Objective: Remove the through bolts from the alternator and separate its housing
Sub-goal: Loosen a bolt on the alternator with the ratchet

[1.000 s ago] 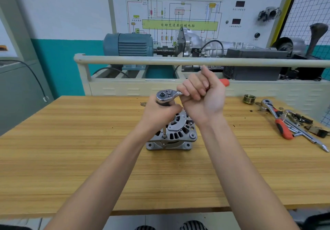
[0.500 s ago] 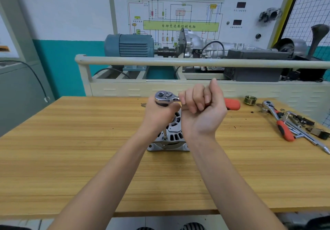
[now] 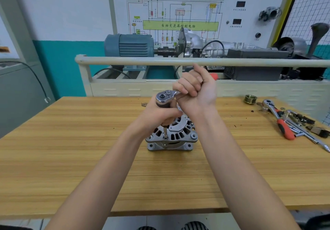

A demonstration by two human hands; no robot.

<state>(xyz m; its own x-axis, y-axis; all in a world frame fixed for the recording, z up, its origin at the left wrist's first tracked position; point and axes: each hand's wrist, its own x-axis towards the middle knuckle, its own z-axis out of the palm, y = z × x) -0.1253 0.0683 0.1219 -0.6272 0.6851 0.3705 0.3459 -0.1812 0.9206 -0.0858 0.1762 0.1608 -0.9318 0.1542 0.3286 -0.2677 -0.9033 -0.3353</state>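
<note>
A silver alternator [image 3: 178, 136] stands on the wooden workbench [image 3: 71, 158], its slotted housing facing up. A ratchet wrench [image 3: 165, 96] stands over it, and its extension and socket [image 3: 165, 134] sit on a through bolt at the housing's front left rim. My left hand [image 3: 157, 116] grips the extension just under the ratchet head. My right hand [image 3: 195, 91] is wrapped round the ratchet's handle, whose red end [image 3: 214, 76] sticks out behind the fist. The far side of the alternator is hidden behind both hands.
At the right of the bench lie a second red-handled ratchet [image 3: 280, 122], an extension bar [image 3: 314, 138], small dark parts [image 3: 317, 131] and a grooved pulley [image 3: 250, 99]. A rail [image 3: 160, 61] and a training rig with a blue motor [image 3: 128, 45] stand behind the bench.
My right hand has swung the ratchet handle back away from me and to the left; half a second ago it pointed more to the right. My left hand stays on the extension.
</note>
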